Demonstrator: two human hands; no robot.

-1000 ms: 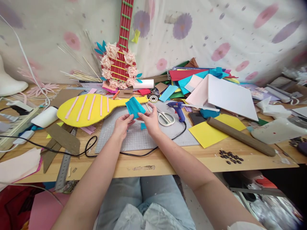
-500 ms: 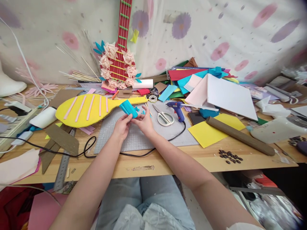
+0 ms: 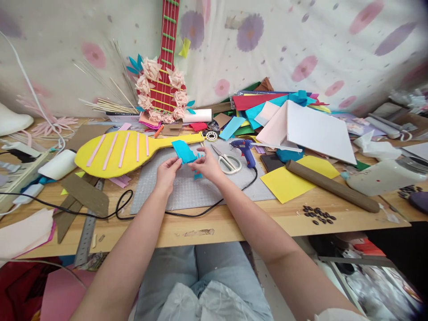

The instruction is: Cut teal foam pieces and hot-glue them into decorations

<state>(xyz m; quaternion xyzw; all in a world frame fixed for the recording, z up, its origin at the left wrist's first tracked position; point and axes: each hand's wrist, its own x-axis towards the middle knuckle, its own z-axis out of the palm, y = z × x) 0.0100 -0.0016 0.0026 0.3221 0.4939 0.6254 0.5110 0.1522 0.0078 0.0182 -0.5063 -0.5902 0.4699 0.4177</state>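
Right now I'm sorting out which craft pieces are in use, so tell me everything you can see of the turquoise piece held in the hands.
The turquoise piece looks like thin, soft craft foam or felt, matte and bright blue-green. It is a small sheet, folded or curled over itself, with uneven edges. It is held tilted just above the grey cutting mat, near the yellow paddle shape's handle. The left hand pinches its lower edge; the right hand holds its right side, where small turquoise scraps show.

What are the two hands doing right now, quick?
Left hand: closed, pinching the folded turquoise foam piece.
Right hand: fingers closed on the same piece's right edge.
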